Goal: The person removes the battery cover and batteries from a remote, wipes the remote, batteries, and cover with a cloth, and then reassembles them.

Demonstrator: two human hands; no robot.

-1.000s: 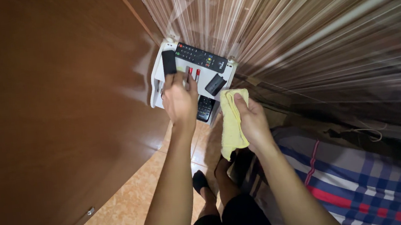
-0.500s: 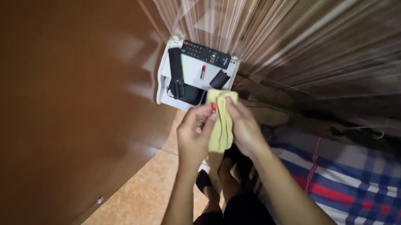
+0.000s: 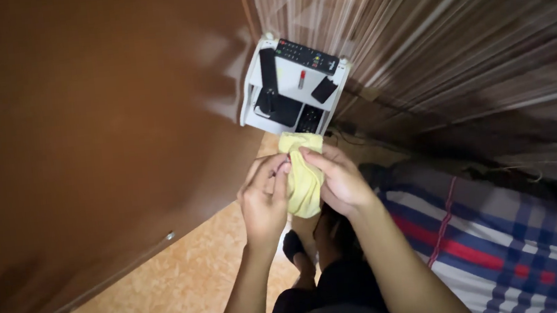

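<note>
Fingers (image 3: 279, 171) of both hands clamped on yellow cloth (image 3: 302, 174) | cloth bunched between them | below white shelf (image 3: 250, 104)

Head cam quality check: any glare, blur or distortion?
Head view: dim warm light; glare patches on the glossy brown door; curtain streaked by blur; wide-angle bending at edges; both hands and yellow cloth reasonably sharp; white shelf brightest.

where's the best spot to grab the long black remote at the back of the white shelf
Grip the long black remote across its narrow width near the middle, coming from above. It lies flat along the back edge of the white shelf, top face exposed, curtain close behind, so the back is crowded.
</note>
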